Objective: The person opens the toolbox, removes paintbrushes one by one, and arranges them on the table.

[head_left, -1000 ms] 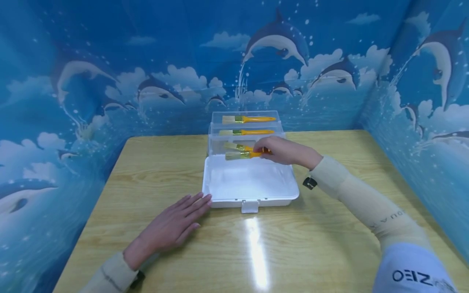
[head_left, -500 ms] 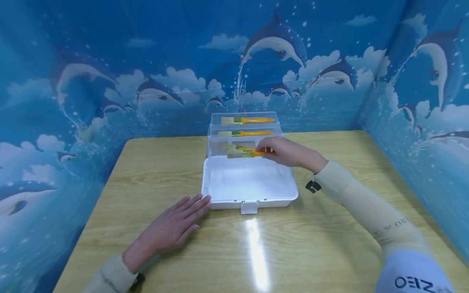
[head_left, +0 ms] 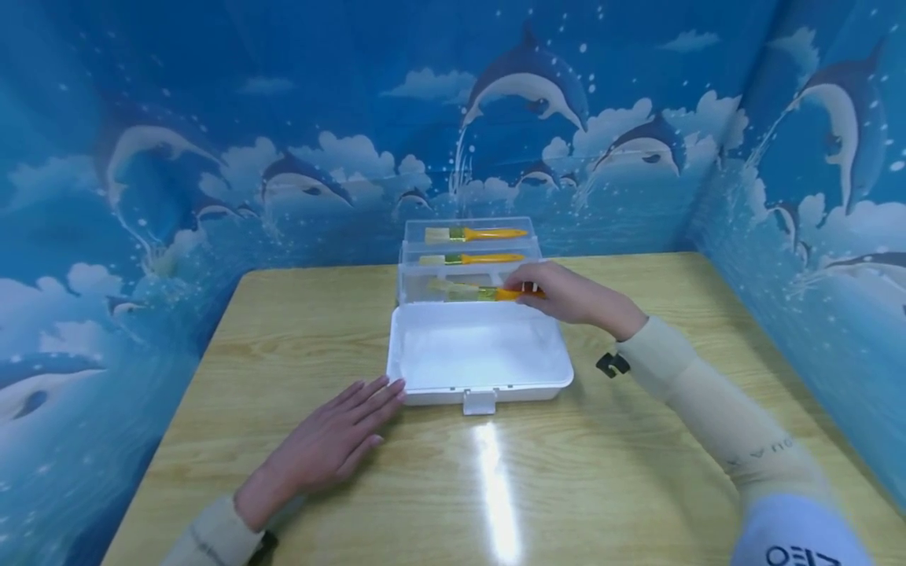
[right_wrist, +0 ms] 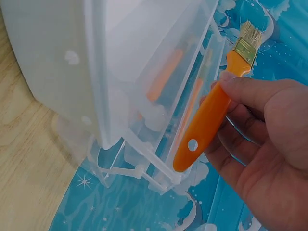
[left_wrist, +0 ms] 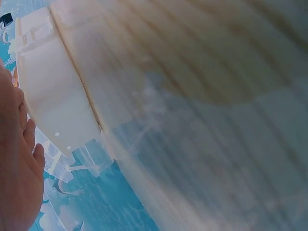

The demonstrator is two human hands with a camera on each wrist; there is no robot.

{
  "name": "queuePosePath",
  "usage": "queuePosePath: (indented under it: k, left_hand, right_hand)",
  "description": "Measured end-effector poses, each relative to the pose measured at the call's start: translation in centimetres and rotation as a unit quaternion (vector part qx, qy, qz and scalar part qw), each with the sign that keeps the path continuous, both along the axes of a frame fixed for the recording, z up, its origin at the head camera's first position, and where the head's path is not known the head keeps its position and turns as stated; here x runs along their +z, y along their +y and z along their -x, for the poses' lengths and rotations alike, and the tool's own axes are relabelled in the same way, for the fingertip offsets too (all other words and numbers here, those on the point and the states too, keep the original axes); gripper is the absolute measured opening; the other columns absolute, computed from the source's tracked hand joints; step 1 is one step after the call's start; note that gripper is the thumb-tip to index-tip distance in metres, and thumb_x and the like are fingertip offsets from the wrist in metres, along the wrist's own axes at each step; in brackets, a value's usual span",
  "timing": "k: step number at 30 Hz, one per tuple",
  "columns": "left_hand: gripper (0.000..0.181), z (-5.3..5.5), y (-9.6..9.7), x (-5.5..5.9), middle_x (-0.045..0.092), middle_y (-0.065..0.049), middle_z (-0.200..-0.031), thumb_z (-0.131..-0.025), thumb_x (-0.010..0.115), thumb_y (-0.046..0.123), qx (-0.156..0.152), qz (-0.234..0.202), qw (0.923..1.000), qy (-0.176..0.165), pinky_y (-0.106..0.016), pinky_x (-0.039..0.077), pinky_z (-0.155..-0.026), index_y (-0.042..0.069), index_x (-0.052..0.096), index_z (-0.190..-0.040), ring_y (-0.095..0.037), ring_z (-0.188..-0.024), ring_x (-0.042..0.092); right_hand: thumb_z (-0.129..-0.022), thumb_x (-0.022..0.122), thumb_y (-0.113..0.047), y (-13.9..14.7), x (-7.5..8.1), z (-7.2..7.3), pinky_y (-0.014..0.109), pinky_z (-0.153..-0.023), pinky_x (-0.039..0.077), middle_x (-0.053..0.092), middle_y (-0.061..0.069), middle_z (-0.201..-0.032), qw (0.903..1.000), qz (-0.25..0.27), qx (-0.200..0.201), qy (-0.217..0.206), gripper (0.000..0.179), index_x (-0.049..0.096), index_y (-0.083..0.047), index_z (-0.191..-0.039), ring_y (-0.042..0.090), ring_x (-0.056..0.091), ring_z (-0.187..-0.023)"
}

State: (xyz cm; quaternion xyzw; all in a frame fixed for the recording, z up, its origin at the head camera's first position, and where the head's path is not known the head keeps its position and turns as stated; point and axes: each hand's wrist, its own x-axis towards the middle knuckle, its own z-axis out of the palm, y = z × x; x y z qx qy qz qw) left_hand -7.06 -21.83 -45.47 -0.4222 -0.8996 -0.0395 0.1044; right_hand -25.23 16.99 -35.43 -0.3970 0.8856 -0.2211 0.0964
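Observation:
A paintbrush [right_wrist: 211, 113] with an orange handle and pale bristles is pinched between the thumb and fingers of my right hand [head_left: 566, 295]. In the head view it lies level, bristles to the left, over the lowest clear tray [head_left: 416, 284] of the white toolbox [head_left: 481, 346]. Bristles of another paintbrush [head_left: 440, 285] show just behind it in that tray; its handle is hidden by the hand. My left hand [head_left: 325, 436] lies with straight fingers, fingertips at the toolbox's front left corner.
Two more paintbrushes lie in the upper clear trays, one in the top tray [head_left: 495, 233], one in the middle tray [head_left: 488, 259]. A white latch [head_left: 479, 402] hangs at the toolbox front. A dolphin-print backdrop [head_left: 340, 94] stands behind the wooden table [head_left: 304, 330].
My right hand has moved a little to the right with the paintbrush, which now sits further back over the lowest tray. The left hand stays at the toolbox corner.

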Motion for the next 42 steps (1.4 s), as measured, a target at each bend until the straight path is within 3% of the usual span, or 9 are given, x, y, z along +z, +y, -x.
queuePosePath:
  k: [11,42]
  left_hand:
    - [0.065,-0.1,-0.1,0.0,0.021,0.001,-0.17,-0.104,0.054,0.028,0.014,0.014,0.9997,-0.014,-0.032,0.002,-0.13,0.014,0.027,-0.162,-0.022,-0.155,0.023]
    - [0.066,-0.2,-0.1,0.1,0.021,0.001,-0.17,-0.105,0.054,0.029,0.02,0.013,0.9995,-0.02,-0.029,0.0,-0.13,0.015,0.026,-0.162,-0.022,-0.155,0.023]
  right_hand:
    - [-0.1,0.063,-0.003,1.0,0.1,-0.6,0.038,-0.084,0.06,0.07,0.007,-0.117,0.9992,0.019,-0.033,-0.01,0.03,0.067,-0.007,-0.129,0.018,0.064,-0.097]
    - [-0.099,0.064,-0.003,5.5,-0.4,-1.2,0.041,-0.081,0.06,0.07,0.014,-0.114,0.9934,0.05,-0.103,0.007,0.027,0.068,-0.003,-0.126,0.021,0.064,-0.093]
